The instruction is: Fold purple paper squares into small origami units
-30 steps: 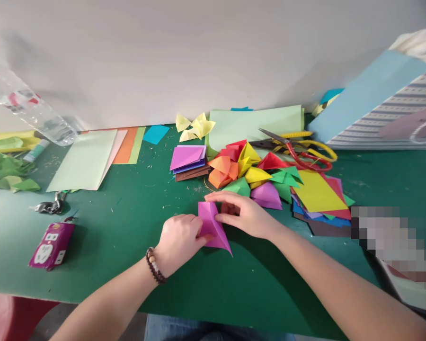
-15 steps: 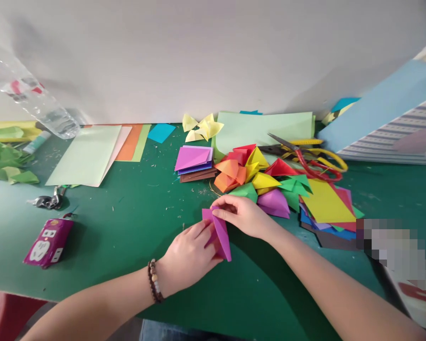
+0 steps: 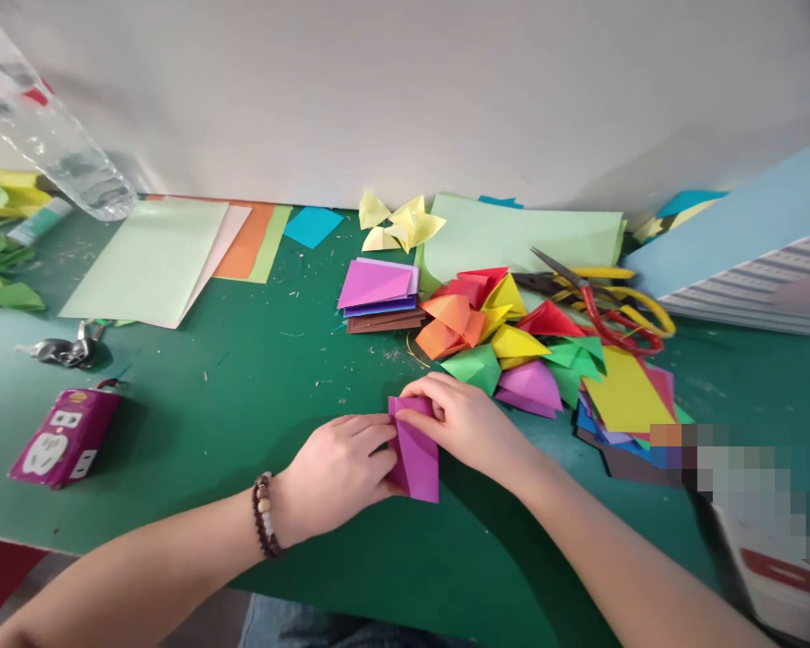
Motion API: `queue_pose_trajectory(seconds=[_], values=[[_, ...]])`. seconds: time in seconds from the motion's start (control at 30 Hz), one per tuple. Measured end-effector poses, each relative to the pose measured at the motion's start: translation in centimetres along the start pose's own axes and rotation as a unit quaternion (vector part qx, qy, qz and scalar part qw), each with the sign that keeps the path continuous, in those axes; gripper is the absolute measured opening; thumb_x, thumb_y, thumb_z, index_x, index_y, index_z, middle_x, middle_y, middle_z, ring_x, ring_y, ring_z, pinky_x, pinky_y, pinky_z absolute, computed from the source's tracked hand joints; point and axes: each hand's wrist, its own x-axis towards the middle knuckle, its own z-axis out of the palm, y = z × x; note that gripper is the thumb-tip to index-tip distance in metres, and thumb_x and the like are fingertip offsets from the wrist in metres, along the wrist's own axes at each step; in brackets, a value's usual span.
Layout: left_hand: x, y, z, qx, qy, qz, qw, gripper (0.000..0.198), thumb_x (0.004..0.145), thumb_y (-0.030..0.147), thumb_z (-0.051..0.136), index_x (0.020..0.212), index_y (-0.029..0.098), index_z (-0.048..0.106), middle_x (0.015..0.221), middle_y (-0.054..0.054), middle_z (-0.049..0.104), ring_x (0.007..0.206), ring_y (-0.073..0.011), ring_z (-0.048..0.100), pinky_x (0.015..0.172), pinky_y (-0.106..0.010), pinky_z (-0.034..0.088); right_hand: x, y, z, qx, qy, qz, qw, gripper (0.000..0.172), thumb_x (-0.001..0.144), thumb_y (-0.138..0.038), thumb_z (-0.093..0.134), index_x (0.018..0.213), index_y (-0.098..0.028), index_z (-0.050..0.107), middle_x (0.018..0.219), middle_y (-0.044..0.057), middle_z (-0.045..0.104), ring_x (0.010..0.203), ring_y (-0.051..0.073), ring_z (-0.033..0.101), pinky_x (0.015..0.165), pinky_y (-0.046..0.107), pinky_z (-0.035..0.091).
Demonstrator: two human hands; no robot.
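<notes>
Left hand (image 3: 341, 470): partly curled, holding paper (image 3: 419, 468) at left edge | Right hand (image 3: 455, 416): nearly closed, pinching paper's top | Paper: purple, folded

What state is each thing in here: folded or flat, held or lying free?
Purple paper: folded, held by left hand and right hand
Orange pieces: folded, lying free
Yellow sheet: flat, lying free
Blue square: flat, lying free
Pink sheet: flat, partly covered
Red-handled scissors: lying free; open or shut unclear
Bottle: top out of view; cap unknown
Bracelet: worn, left wrist
</notes>
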Motion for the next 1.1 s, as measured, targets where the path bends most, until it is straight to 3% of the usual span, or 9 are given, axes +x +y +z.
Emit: queue_pose_trajectory(seconds=[0.1, 0.23, 0.47, 0.63, 0.83, 1.1], values=[[0.0, -0.3, 0.1, 0.018, 0.019, -0.003, 1.0, 0.024, 0.091, 0.038, 0.058, 0.09, 0.016, 0.065, 0.102, -0.007, 0.069, 0.11, -0.0243, 0.061, 0.094, -0.039, 0.053, -0.1, -0.3, 0.1, -0.026, -0.002, 0.005, 1.0, 0.013, 0.09, -0.035, 0.058, 0.089, -0.022, 0.06, 0.088, 0.002, 0.064, 0.073, 0.015, 0.062, 0.065, 0.027, 0.048], [-0.1, -0.1, 0.4, 0.03, 0.041, -0.013, 0.999, 0.029, 0.089, 0.042, 0.06, 0.093, 0.014, 0.065, 0.109, -0.008, 0.067, 0.109, -0.0225, 0.062, 0.095, -0.035, 0.053, -0.2, -0.5, 0.5, -0.075, 0.015, -0.017, 0.997, 0.017, 0.096, -0.032, 0.047, 0.094, -0.021, 0.06, 0.091, 0.004, 0.065, 0.08, 0.017, 0.064, 0.069, 0.028, 0.048], [-0.3, 0.1, 0.3, 0.07, 0.037, -0.043, 0.996, 0.038, 0.08, 0.046, 0.069, 0.096, 0.012, 0.065, 0.108, -0.01, 0.068, 0.115, -0.0287, 0.06, 0.101, -0.041, 0.05, -0.2, -0.3, 1.2, -0.161, 0.055, -0.053, 0.984, 0.016, 0.095, -0.027, 0.046, 0.092, -0.02, 0.06, 0.086, 0.003, 0.066, 0.074, 0.016, 0.064, 0.061, 0.026, 0.044], [-0.2, 0.2, 0.2, 0.07, 0.023, -0.052, 0.996, 0.03, 0.081, 0.038, 0.071, 0.093, 0.012, 0.063, 0.106, -0.01, 0.069, 0.114, -0.0279, 0.061, 0.098, -0.037, 0.052, -0.1, -0.5, 1.6, -0.194, 0.069, -0.056, 0.977, 0.014, 0.093, -0.026, 0.048, 0.088, -0.019, 0.058, 0.083, 0.002, 0.065, 0.071, 0.015, 0.063, 0.059, 0.026, 0.04], [-0.2, 0.3, 0.2, 0.08, 0.017, -0.044, 0.996, 0.034, 0.082, 0.037, 0.069, 0.105, 0.013, 0.062, 0.11, -0.009, 0.068, 0.117, -0.0278, 0.059, 0.096, -0.038, 0.053, -0.1, -0.3, 1.9, -0.197, 0.079, -0.058, 0.975, 0.015, 0.094, -0.028, 0.047, 0.087, -0.019, 0.057, 0.082, 0.003, 0.065, 0.067, 0.014, 0.061, 0.057, 0.026, 0.038], [-0.2, 0.3, 0.5, 0.106, 0.024, -0.031, 0.994, 0.031, 0.083, 0.038, 0.069, 0.101, 0.014, 0.066, 0.108, -0.009, 0.066, 0.116, -0.0278, 0.059, 0.094, -0.037, 0.054, -0.1, -0.3, 1.7, -0.176, 0.063, -0.048, 0.981, 0.017, 0.095, -0.031, 0.046, 0.088, -0.019, 0.056, 0.083, 0.003, 0.064, 0.069, 0.015, 0.061, 0.057, 0.025, 0.039]])
